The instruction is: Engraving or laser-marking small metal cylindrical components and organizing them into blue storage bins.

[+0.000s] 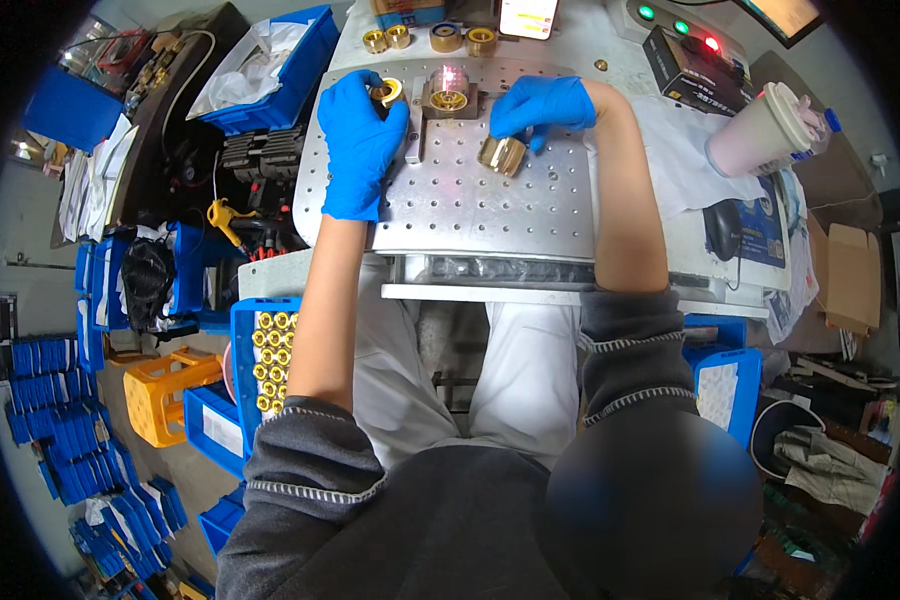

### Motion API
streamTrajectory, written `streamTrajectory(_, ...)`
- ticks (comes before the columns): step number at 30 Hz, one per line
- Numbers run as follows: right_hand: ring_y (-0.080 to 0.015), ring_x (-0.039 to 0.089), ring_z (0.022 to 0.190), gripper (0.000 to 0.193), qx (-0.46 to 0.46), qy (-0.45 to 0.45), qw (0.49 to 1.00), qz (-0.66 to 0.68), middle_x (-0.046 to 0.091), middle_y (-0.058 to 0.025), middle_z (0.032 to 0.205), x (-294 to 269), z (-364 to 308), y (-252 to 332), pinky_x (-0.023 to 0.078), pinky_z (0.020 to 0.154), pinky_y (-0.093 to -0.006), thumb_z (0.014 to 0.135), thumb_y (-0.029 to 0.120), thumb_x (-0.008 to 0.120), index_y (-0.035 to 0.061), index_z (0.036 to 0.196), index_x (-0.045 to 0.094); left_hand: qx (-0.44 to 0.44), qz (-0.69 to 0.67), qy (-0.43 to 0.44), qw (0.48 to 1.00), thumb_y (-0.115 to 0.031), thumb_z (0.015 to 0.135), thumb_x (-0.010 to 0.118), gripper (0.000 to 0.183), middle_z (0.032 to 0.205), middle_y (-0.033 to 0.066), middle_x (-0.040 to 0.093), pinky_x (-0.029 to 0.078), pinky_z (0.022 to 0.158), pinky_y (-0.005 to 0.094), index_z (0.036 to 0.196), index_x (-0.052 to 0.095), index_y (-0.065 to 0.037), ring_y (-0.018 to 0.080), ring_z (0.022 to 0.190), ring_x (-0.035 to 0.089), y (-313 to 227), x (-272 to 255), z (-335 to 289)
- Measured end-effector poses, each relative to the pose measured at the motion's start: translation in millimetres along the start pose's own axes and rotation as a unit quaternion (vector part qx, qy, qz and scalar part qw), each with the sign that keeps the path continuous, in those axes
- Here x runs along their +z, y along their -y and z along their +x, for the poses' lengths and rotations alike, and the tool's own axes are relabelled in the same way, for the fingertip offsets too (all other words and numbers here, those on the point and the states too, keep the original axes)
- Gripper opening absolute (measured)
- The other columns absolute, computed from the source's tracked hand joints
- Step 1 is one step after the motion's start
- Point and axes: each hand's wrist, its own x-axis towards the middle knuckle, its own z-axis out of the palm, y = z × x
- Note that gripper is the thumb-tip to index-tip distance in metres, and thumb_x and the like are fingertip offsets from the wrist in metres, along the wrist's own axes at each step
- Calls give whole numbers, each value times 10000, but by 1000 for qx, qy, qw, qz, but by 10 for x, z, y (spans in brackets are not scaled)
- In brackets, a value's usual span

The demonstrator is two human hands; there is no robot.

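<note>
My left hand [353,145], in a blue glove, closes around a brass ring-like part [387,92] with a pale rim, above the left side of a perforated metal plate [440,215]. To the right, my gloved right hand [545,106] has its fingers on a shiny brass cylinder [503,156], tilted over the plate. Between the hands stands a metal holder [464,107] with a round brass piece [450,98] in it, lit by a pinkish-red glow. A small metal bar [416,142] lies beside my left hand.
Several brass rings [445,38] stand behind the plate. At the right are a lidded cup [765,130], a black box [695,70] and a mouse [722,230]. A blue tray [245,375] of brass parts sits below my left forearm. Beyond it stands a yellow stool [160,400].
</note>
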Motion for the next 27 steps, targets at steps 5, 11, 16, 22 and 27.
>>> streamTrajectory(5, -126, 615, 678, 362, -129, -119, 977, 125, 646, -92, 827, -102, 74, -102, 537, 564, -219, 839, 360, 656, 30, 987, 660, -10, -5, 8, 1000, -216, 722, 713, 369, 966, 134, 594, 423, 821, 403, 1024, 573, -58, 307, 923, 523, -25, -12, 10)
streamTrajectory(11, -138, 527, 640, 348, -164, -121, 883, 423, 549, -253, 1145, -379, 249, -294, 480, 461, -187, 991, 230, 359, 36, 1263, 457, -4, 2, 9, 1000, -213, 722, 709, 367, 965, 135, 595, 424, 822, 403, 1024, 572, -55, 307, 923, 525, -10, -14, 1)
streamTrajectory(16, -134, 507, 598, 326, -166, -193, 804, 537, 563, -262, 1097, -292, 462, -279, 434, 459, -194, 962, 251, 402, 33, 1188, 489, -3, -5, 7, 1000, -213, 728, 708, 398, 991, 135, 601, 423, 828, 402, 1072, 572, -65, 308, 935, 526, -1, -27, -3)
streamTrajectory(22, -184, 559, 666, 269, -248, -73, 772, 580, 605, -133, 905, -426, 644, -486, 501, 560, -241, 926, 202, 475, 20, 1119, 521, 56, 26, 11, 998, -264, 742, 699, 390, 1011, 122, 611, 403, 847, 409, 1103, 612, -146, 313, 971, 516, -81, -63, 35)
streamTrajectory(27, -203, 597, 791, 338, -318, 84, 746, 580, 610, -88, 966, -435, 769, -529, 508, 674, -254, 896, 111, 532, 5, 1212, 479, 54, -44, 20, 997, -254, 755, 694, 266, 930, 100, 632, 431, 822, 409, 991, 652, -138, 303, 926, 543, 1, -1, 52)
